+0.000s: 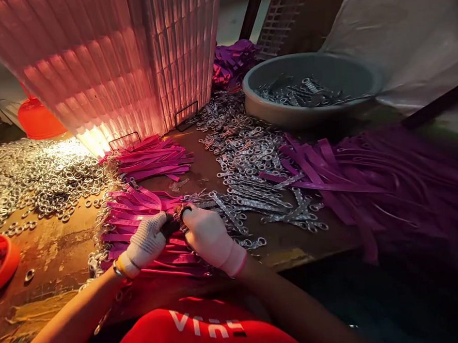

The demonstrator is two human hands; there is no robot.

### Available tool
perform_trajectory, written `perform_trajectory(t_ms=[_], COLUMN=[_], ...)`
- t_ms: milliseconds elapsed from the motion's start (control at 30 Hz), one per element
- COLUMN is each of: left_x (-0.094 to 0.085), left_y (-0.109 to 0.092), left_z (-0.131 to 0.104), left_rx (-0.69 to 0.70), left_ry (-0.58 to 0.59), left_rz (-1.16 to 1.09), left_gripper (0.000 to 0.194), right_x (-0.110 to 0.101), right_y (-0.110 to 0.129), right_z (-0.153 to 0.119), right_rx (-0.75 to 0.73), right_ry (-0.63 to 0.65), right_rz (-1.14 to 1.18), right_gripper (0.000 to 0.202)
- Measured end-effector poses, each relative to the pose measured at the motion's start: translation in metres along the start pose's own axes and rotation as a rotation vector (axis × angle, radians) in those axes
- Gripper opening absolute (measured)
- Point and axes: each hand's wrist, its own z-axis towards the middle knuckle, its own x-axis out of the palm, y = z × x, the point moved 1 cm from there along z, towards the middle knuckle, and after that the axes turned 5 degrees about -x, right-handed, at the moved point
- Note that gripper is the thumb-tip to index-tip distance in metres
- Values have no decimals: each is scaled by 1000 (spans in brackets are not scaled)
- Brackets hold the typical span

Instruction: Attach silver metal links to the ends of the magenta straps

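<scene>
My left hand point(150, 238), in a dotted work glove with dark-covered fingertips, is closed in a pinch. Opposite it, my right hand point(207, 232), in a pale glove with a pink cuff, has its fingers curled inward, almost meeting the left. Whatever lies between the fingertips is too small and too hidden to name. Beneath both hands spreads a row of pink-purple straps point(128, 211) with metal links at their left ends. Silvery flat metal pieces with ringed ends point(253, 193) lie just right of my right hand.
Loose metal rings point(38, 173) are heaped at the left, near a red bowl point(2, 263). A translucent corrugated panel point(101, 60) stands behind the straps. At the back right, a grey basin point(311, 117) holds metal pieces. More purple straps point(369, 178) hang over the table's right edge.
</scene>
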Motion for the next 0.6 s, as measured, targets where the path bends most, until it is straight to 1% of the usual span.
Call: perform_trajectory(t_ms=[100,167,267,367,433,500,567,600], left_x=[1,1,4,7,10,11,7,1], left_y=[-1,-4,-9,-12,-13,-14,-15,-15], left_z=[-9,-15,-20,-22,-22,-20,-17,-15], left_rx=[-161,-189,-135,-64,-37,-16,27,62], left_ry=[73,62,3,-26,-16,4,54,97], left_rz=[-263,-292,-217,-182,-171,-154,-102,-58], left_gripper=[26,26,27,26,24,23,21,20], right_x=[-4,-4,1,8,12,15,17,17], right_y=[4,5,4,5,6,6,4,2], right_z=[-12,-17,-22,-26,-27,-27,-27,-27], right_rx=[-47,-53,-21,-75,-121,-153,-185,-201], right_ry=[62,87,74,21,-12,-19,1,10], right_rz=[18,38,53,42,1,-38,-49,-52], right_gripper=[28,27,25,22,22,21,18,16])
